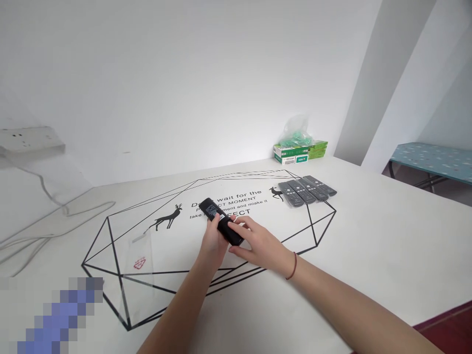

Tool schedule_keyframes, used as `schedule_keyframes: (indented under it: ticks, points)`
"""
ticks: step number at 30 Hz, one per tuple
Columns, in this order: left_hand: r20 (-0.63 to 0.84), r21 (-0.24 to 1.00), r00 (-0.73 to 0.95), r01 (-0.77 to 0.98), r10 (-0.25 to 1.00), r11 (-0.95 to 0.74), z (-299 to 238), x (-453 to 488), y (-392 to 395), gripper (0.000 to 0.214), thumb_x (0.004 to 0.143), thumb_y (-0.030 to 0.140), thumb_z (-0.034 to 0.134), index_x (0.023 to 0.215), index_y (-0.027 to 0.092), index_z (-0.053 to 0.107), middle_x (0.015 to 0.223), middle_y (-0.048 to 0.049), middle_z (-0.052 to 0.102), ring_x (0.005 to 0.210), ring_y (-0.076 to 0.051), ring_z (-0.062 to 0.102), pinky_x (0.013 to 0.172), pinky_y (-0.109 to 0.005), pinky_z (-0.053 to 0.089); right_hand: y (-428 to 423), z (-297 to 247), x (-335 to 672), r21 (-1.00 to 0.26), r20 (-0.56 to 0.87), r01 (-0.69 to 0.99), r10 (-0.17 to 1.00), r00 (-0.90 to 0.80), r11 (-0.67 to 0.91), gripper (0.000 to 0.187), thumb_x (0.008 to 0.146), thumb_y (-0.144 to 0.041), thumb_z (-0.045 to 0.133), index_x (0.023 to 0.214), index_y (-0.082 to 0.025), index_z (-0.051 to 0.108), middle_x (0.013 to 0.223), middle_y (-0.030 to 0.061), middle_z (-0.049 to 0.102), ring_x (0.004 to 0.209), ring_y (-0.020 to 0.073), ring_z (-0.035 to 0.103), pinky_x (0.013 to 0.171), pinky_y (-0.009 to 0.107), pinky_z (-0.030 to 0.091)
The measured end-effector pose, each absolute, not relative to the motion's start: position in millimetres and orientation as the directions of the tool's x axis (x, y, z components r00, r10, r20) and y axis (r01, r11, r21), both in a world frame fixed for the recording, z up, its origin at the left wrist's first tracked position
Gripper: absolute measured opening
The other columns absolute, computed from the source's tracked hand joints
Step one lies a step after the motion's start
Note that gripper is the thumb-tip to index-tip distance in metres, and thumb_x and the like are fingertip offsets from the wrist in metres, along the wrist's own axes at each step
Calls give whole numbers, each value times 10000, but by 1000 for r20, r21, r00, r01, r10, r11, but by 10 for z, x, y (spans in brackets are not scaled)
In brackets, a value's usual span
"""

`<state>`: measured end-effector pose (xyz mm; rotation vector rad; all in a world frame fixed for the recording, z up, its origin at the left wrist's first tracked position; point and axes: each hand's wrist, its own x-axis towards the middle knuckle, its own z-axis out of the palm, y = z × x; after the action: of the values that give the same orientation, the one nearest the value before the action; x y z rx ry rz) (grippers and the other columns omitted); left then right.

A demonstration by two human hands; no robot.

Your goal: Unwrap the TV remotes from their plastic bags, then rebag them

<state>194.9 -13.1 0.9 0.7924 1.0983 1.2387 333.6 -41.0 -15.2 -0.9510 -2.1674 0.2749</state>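
While the left hand (215,242) clasps a black plastic remote (226,227) above the white desk (368,221), well inside its far edge, the right hand (262,243) touches the remote's nearer end, fingers pinching or pressing, I can't tell; pushing hard could jolt it loose.

One view in play, and it's head-worn, looking forward and down from this side of the black remote (224,227), which sits just below the frame's centre! It's near, too: both forearms (313,285) run in large from the close side of the remote. Around the remote there's a broad stretch of surface (376,221); beyond it, the white wall (184,98) fills the view, and well to its right, this wide angle even catches a blue table (435,156)!
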Motion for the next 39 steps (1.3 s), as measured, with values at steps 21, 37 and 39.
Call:
schedule_keyframes:
  ticks: [21,37,39]
  points:
    - [-316,838,85,-442,945,320,32,1968,-185,300,893,360,438,1045,133,563,852,-107,677,737,-206,658,632,-308,507,-387,-206,3337,-330,570,618,672,-472,714,472,825,-401,630,1237,-209,507,1259,132,518,1115,262,540,863,407,513]
    - [-334,816,112,-463,936,347,64,1984,-216,334,898,347,452,1125,124,552,955,-137,681,763,-220,668,588,-293,502,-391,-170,3325,-301,539,655,690,-483,693,487,808,-421,646,1234,-224,519,1220,107,550,968,241,605,773,380,514]
    - [-333,819,112,-458,936,346,70,1983,-220,337,895,343,457,1146,134,541,951,-132,682,765,-222,667,586,-296,498,-386,-176,3328,-314,536,651,695,-479,691,479,807,-415,647,1228,-224,521,1212,107,548,969,244,603,769,385,516]
